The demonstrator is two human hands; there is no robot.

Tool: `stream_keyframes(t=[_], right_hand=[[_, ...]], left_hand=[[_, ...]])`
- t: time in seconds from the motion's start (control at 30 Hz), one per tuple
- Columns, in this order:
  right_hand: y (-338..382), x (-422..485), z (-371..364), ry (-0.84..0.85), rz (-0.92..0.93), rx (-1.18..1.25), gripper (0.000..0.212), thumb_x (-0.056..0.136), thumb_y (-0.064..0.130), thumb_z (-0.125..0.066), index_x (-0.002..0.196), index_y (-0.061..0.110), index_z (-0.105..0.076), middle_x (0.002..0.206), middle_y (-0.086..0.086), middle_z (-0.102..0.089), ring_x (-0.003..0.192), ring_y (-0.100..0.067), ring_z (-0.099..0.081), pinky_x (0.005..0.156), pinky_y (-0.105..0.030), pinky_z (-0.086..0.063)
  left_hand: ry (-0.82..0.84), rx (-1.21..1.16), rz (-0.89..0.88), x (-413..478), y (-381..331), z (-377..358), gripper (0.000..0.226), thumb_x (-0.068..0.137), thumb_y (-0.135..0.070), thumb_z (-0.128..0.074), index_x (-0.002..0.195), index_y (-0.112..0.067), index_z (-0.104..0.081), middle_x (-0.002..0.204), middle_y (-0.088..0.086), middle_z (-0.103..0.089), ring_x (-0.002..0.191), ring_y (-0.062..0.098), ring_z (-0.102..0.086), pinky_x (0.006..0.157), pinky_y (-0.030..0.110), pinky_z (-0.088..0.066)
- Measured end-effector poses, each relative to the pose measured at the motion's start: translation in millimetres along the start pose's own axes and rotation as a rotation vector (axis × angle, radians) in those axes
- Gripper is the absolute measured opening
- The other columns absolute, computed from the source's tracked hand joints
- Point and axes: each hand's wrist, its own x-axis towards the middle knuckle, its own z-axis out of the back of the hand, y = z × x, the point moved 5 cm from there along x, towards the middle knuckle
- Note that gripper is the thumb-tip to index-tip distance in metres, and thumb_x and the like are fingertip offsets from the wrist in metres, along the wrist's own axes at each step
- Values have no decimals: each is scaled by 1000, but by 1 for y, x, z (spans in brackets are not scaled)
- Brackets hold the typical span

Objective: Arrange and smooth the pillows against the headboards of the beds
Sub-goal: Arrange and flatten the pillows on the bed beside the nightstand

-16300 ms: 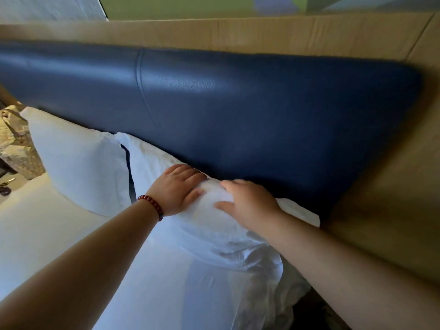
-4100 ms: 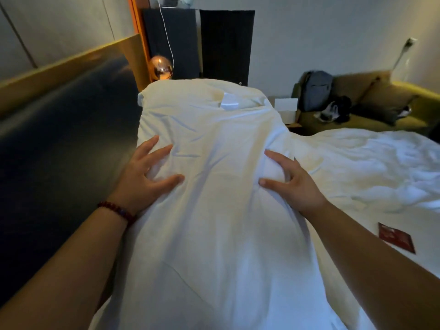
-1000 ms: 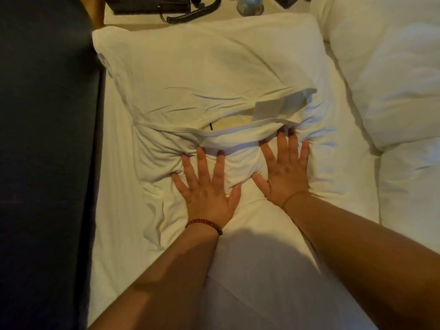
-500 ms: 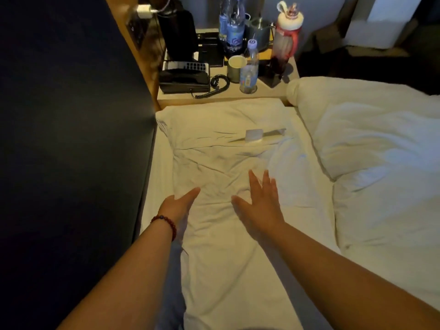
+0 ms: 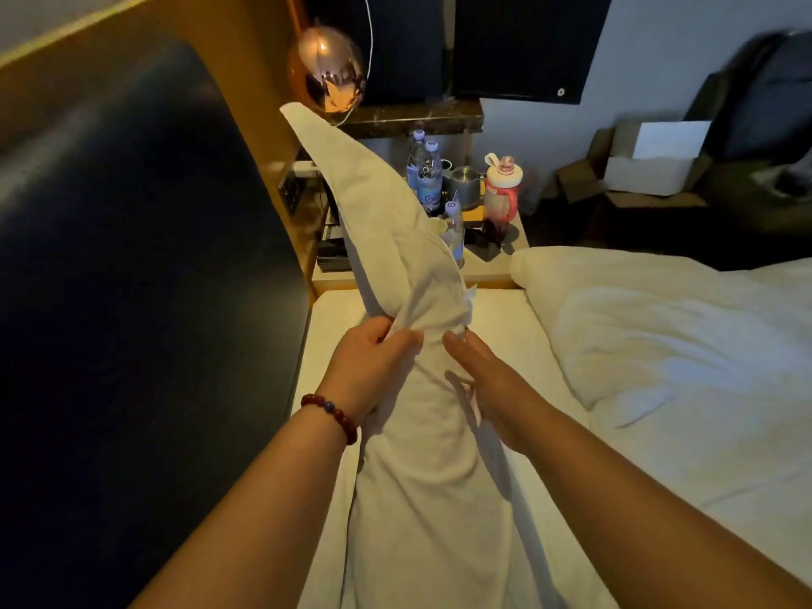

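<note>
A white pillow [image 5: 386,239] stands lifted on edge above the mattress [image 5: 505,327], its far corner pointing up toward the lamp. My left hand [image 5: 369,371], with a red bead bracelet on the wrist, is shut on the bunched fabric at the pillow's near end. My right hand [image 5: 479,375] presses against the right side of the same pillow, fingers curled into the cloth. A second white pillow [image 5: 430,520] lies flat below my wrists. The dark blue padded headboard [image 5: 145,301] runs along the left, apart from the lifted pillow.
A nightstand [image 5: 487,265] beyond the bed carries several water bottles [image 5: 428,178], a red-and-white jug [image 5: 501,191] and a metal pot. A copper globe lamp [image 5: 327,76] hangs above it. A rumpled white duvet [image 5: 659,336] covers the bed's right side. Cardboard boxes [image 5: 650,164] stand at the far right.
The far pillow lay flat under my open palms half a second ago. Now both hands grip its near end and it is raised upright on edge. My view has tilted up.
</note>
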Motion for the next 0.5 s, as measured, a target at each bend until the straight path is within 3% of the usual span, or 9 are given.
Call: stream_keyframes(t=[0.07,0.13,0.2,0.23,0.3,0.4,0.5], right_hand=[[11,-14,18,36,-93,5,75,69,73,-56,132,34,-43,120,14,-56,116,-13,-54,93,-36,-41],[20,-14,42,-9,-141,-61,84,61,74,-58,134,33,-44,118,8,-54,113,-18,-53,96,-43,-40],[31,-4,68,-135,-109,-134,88,57,76,-70,126,25,-49,117,4,-60,105,-16,-57,93,-39,-44],[31,6,87,-233,-89,-152,105,47,79,-76,129,20,-50,121,0,-62,106,-19,-60,93,-40,-48],[28,18,129,-423,-83,-186,127,25,82,-80,133,21,-51,121,-8,-65,103,-28,-65,87,-45,-56],[22,16,171,-544,-111,-366,106,31,75,-80,119,20,-59,100,-6,-71,84,-27,-69,63,-34,-56],[14,11,190,-565,-138,-553,94,42,68,-77,119,19,-55,100,-7,-69,84,-28,-67,65,-36,-55]], left_hand=[[123,-254,62,-7,1,-22,23,93,-32,-53,82,-15,-65,71,-3,-65,67,9,-65,66,23,-50],[312,-583,163,-16,3,-56,35,99,-42,-42,99,-21,-70,93,4,-74,85,13,-72,79,32,-54],[430,-665,175,-22,-1,-95,41,101,-49,-36,115,-25,-66,113,5,-72,103,19,-68,92,38,-52],[446,-646,158,-23,-3,-113,39,101,-48,-36,120,-27,-63,121,2,-68,111,17,-65,97,37,-49],[421,-648,127,-25,-6,-140,34,99,-43,-42,125,-30,-60,129,-6,-63,117,8,-59,101,30,-44],[251,-571,86,-22,9,-151,17,94,-41,-54,101,-39,-70,112,-13,-68,110,8,-62,93,29,-48],[128,-399,100,-13,34,-146,18,96,-39,-51,101,-38,-68,117,-9,-64,117,13,-56,98,35,-46]])
